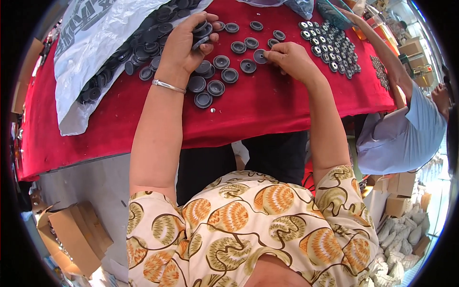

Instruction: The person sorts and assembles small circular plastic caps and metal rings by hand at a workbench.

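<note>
Several round dark grey caps with raised rims lie on the red cloth, one of them a cap (216,88) near my left wrist. My left hand (184,45) is raised over the cloth with its fingers curled round a few of these caps (202,31). Between thumb and fingertips, my right hand (289,58) pinches the edge of a single cap (260,56) at the cloth. Other loose caps (238,47) lie between the two hands.
A white plastic sack (71,107) spills a heap of dark caps (143,45) at the left. Rows of caps with pale centres (330,50) stand at the right. Another person's arm (382,43) reaches to a green basket (334,14). Cardboard boxes (79,234) sit below the table.
</note>
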`<state>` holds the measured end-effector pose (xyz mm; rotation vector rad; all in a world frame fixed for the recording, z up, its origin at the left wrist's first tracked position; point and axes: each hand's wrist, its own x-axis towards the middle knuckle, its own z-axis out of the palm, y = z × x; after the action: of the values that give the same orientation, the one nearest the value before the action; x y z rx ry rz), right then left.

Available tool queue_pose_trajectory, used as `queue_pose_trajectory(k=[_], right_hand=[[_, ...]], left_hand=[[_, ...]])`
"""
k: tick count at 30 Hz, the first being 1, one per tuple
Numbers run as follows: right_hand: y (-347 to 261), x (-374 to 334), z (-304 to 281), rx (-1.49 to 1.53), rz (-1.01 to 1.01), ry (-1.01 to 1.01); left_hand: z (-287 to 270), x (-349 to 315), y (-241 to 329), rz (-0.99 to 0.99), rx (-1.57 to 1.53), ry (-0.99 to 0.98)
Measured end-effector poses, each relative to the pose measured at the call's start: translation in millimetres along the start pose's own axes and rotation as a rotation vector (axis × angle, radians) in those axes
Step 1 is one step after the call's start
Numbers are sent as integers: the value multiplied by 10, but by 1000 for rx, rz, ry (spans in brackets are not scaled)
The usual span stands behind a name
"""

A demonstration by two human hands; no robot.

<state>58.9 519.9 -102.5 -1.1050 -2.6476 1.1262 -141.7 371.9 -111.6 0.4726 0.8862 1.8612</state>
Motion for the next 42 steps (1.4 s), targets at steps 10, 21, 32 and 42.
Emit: queue_pose_trajectory(k=[10,21,32,42], right_hand=[[-204,-271,327,-377,-470,198],[-573,-62,69,-133,-770,319],[123,-206,168,-336,-360,344],[-441,63,289,80,-718,483]], left_hand=[[25,-25,-48,-12,170,-37],[141,-71,-113,-81,208,-271],[111,-42,-156,-41,165,-37],[162,-43,-158,-93,266,-155]])
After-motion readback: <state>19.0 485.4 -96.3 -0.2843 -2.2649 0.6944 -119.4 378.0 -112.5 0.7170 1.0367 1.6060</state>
